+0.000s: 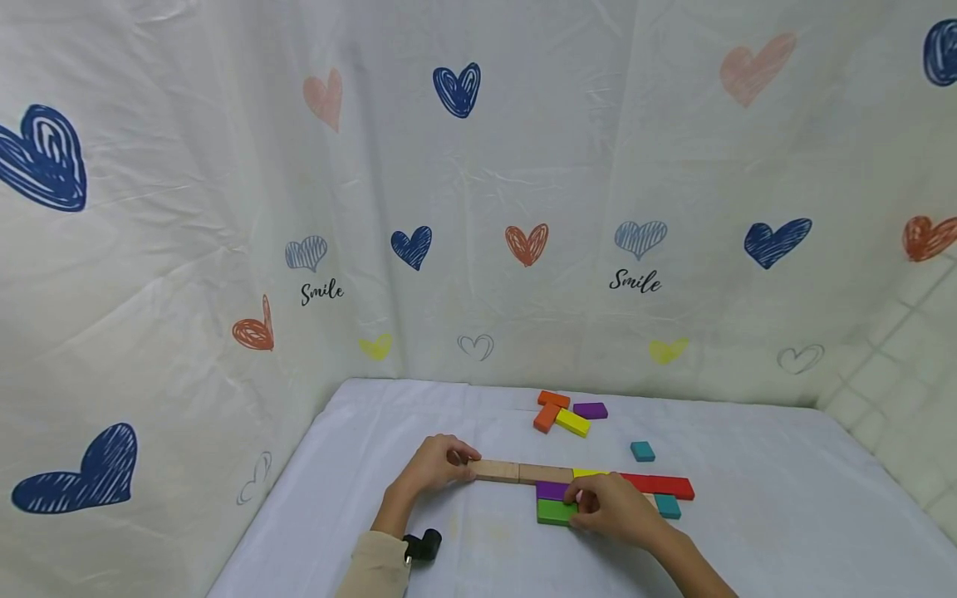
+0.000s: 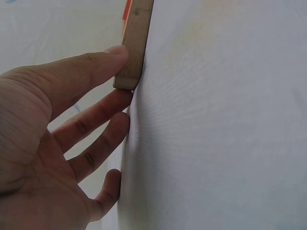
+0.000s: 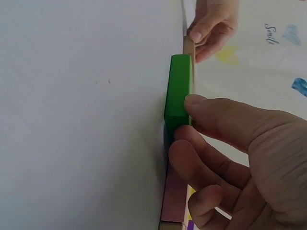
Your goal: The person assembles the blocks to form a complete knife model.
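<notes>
My left hand [image 1: 441, 461] pinches the left end of a plain wooden block [image 1: 497, 471], thumb on its side and a fingertip at its end in the left wrist view. That block lies in a row with another wooden block [image 1: 546, 474], a yellow block [image 1: 591, 473] and a red block [image 1: 665, 485]. My right hand [image 1: 616, 508] pinches the right end of a green block [image 3: 178, 91], which lies in front of a purple block [image 1: 552, 491]. Partly behind the right hand are a pink block [image 3: 174, 196] and a teal block [image 1: 668, 507].
Behind the row lies a loose teal block [image 1: 642, 451]. Farther back are two orange blocks [image 1: 554, 399], a yellow block [image 1: 572, 423] and a purple block [image 1: 591, 410]. White cloth [image 1: 478, 565] covers the table, and a heart-printed curtain [image 1: 561, 166] hangs behind it.
</notes>
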Tool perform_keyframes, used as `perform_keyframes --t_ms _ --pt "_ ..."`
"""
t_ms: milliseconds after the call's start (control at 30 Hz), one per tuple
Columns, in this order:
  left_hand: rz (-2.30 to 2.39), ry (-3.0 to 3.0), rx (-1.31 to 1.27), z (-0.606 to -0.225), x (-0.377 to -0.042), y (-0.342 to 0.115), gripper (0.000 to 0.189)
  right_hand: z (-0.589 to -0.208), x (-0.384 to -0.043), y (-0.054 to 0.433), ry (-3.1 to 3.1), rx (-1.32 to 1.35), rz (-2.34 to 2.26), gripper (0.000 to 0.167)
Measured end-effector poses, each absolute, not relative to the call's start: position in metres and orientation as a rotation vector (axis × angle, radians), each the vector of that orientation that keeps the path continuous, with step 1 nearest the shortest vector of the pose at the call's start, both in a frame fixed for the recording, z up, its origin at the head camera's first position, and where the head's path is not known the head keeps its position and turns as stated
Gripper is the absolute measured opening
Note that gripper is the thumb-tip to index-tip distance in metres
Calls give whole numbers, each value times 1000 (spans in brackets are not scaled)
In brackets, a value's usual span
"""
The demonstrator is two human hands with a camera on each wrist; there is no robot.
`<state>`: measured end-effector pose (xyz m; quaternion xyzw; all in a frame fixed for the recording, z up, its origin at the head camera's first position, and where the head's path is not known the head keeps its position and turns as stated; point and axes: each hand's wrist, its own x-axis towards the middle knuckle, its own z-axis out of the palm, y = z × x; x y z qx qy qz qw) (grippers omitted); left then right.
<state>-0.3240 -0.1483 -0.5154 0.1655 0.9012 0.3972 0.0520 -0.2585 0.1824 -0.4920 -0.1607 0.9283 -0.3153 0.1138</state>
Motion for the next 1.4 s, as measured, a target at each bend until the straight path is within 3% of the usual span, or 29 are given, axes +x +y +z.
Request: perform_keyframes --t_ms 267,500,867,1400 --pt "1205 2748 507 -516 -325 -149 23 -482 -279 195 2741 -499 -1013 21" --pt "1206 2745 501 -518 -325 -150 23 -471 -315 210 2852 -432 -1132 31" --pt "1204 2750 509 -520 -325 -150 23 -485 -362 223 2831 -253 -1088 44" --pt "1212 2746 476 -521 -326 -149 23 -510 -391 219 2816 -196 -1055 43"
